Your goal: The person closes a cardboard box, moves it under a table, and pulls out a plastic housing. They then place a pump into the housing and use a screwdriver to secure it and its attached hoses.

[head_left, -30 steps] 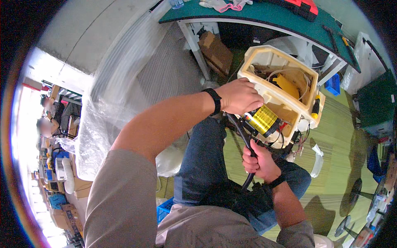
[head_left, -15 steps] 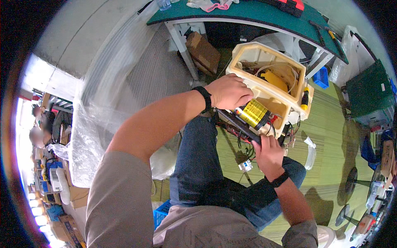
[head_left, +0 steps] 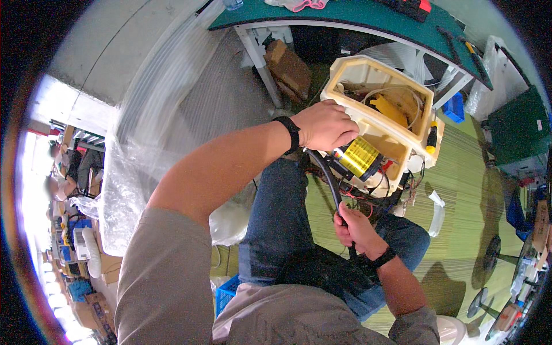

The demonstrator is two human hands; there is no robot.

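A cream plastic housing (head_left: 397, 141) with two open compartments stands on the floor in front of me. In its near compartment lies a black cylinder, like a motor or pump, with a yellow label (head_left: 361, 156). My left hand (head_left: 329, 126) is closed at the housing's left side by the cylinder's end; what its fingers grip is hidden. From beneath that hand a black hose (head_left: 331, 181) curves toward me. My right hand (head_left: 357, 230) is wrapped round the hose lower down, above my lap, and a short end sticks out below the fist.
Wires (head_left: 368, 201) hang at the housing's near side. A yellow-and-black screwdriver (head_left: 432, 137) rests at its right. Behind stands a green-topped table (head_left: 345, 16) with a cardboard box (head_left: 287, 70) underneath. Wrapped plastic sheeting (head_left: 167, 144) rises on the left; a blue crate (head_left: 227, 295) sits beside my leg.
My right hand has moved toward me and down with the hose, which now bends away from the cylinder. My left hand stays at the housing. The view has shifted slightly.
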